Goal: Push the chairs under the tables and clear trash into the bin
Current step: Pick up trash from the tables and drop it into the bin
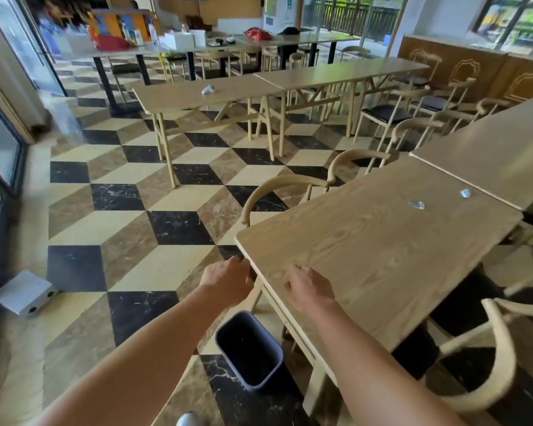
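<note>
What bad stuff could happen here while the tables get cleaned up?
The bin stands on the floor right by the near table's corner, below both hands, so a step could knock it over. The two small bits of trash lie at the table's far end, a long reach. The chair on the right sticks out and might trip someone.

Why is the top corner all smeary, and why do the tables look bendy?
In the head view, the shelves of colourful things at top left are blurred, while the near table and both hands look sharper. The wide lens bends straight edges near the frame's borders. Daylight from the windows glares brightly.
</note>
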### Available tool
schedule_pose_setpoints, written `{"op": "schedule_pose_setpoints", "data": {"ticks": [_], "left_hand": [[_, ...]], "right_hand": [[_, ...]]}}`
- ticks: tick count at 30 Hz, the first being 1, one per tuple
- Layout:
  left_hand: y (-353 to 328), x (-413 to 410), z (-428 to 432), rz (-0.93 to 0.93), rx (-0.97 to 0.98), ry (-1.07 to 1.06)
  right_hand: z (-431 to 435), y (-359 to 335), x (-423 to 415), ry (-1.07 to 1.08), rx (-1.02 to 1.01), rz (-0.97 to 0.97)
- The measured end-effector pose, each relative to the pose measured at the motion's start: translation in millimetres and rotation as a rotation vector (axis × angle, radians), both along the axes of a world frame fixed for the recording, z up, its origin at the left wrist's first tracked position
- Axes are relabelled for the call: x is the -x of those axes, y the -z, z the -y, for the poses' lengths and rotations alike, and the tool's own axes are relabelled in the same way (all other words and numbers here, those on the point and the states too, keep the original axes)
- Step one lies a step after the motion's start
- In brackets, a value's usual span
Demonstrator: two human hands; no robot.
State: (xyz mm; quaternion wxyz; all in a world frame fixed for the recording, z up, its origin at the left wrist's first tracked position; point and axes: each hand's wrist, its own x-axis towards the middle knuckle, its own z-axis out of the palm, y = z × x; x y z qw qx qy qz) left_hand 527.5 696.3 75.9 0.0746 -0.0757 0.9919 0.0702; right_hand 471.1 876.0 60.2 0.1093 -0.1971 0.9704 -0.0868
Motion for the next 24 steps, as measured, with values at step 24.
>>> {"op": "schedule_pose_setpoints", "data": {"ticks": [24], "left_hand": [[18.3,93.6,398.3,0.037,-0.037,-0.086]], "right_hand": [[401.1,9.4,96.7,-0.062,0.066,0.028]]}}
